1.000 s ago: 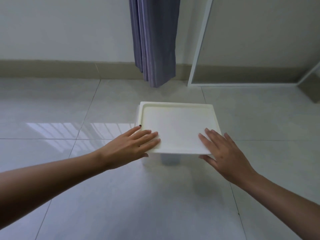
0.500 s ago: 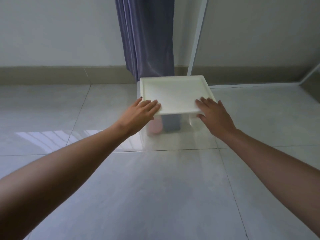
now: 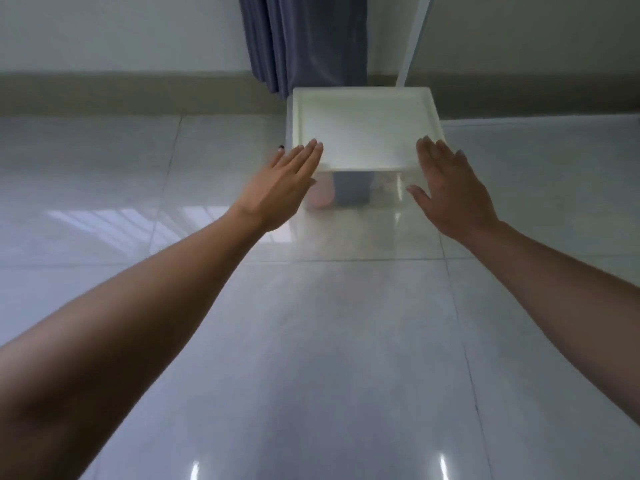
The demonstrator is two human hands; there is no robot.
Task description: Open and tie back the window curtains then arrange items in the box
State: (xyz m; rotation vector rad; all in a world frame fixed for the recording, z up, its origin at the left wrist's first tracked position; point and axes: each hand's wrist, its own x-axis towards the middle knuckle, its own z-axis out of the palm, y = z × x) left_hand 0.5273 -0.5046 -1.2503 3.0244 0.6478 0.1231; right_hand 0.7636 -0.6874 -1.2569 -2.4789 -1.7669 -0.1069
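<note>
1. The box (image 3: 363,133), a translucent white plastic bin with a lid (image 3: 363,126) seated on top, is seen on the tiled floor (image 3: 311,341) at 12 o'clock from the person, close to the wall.
2. The curtain (image 3: 304,39) is seen hanging at 12 o'clock just behind the box, gathered into a narrow bunch. Whether it has been tied back cannot be told, since no tie is in view.
3. The left hand (image 3: 280,188) is held flat with fingers extended and together at the box's 7 o'clock corner. Nothing is gripped; the fingertips appear to lie at the lid's near left edge, though contact cannot be confirmed because of blur.
4. The right hand (image 3: 450,192) is likewise spread open and empty at the box's 5 o'clock corner, with the thumb pointed inward toward the box's front wall.
5. The two hands are judged to be placed symmetrically so that the box can be steadied or slid squarely, or so that the lid can be lifted evenly from both near corners.
6. Through the front wall, a pinkish shape (image 3: 322,194) and a blue-grey shape (image 3: 351,188) are dimly made out inside; what they are cannot be told.
7. The lid is judged to need removal before the items can be arranged.
</note>
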